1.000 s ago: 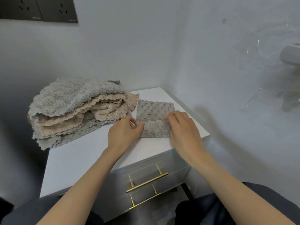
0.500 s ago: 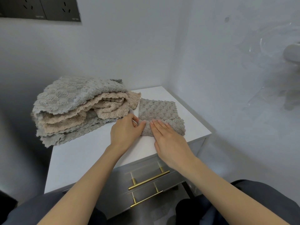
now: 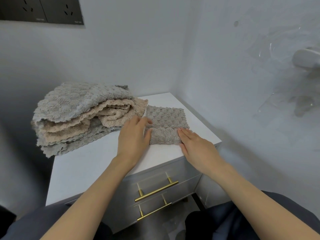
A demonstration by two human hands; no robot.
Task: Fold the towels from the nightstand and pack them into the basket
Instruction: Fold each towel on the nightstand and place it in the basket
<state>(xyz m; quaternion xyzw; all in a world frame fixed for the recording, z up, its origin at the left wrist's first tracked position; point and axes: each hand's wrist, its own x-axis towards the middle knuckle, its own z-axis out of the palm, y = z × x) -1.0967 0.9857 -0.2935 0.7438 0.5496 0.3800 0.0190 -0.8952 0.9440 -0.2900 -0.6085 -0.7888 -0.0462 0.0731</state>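
Note:
A small grey textured towel lies folded flat near the right front corner of the white nightstand. My left hand rests at the towel's left edge, fingers stretched onto the cloth and slightly blurred. My right hand lies flat with straight fingers pressing the towel's front right corner. A heap of grey and beige towels sits at the back left of the nightstand top. No basket is in view.
Two drawers with brass bar handles face me below the top. Walls close in behind and to the right. A dark socket panel is on the back wall. My knees in dark trousers are at the bottom.
My right hand slid from the towel's left front part to its right front corner. My left hand's fingers opened out onto the cloth from a curled pinch.

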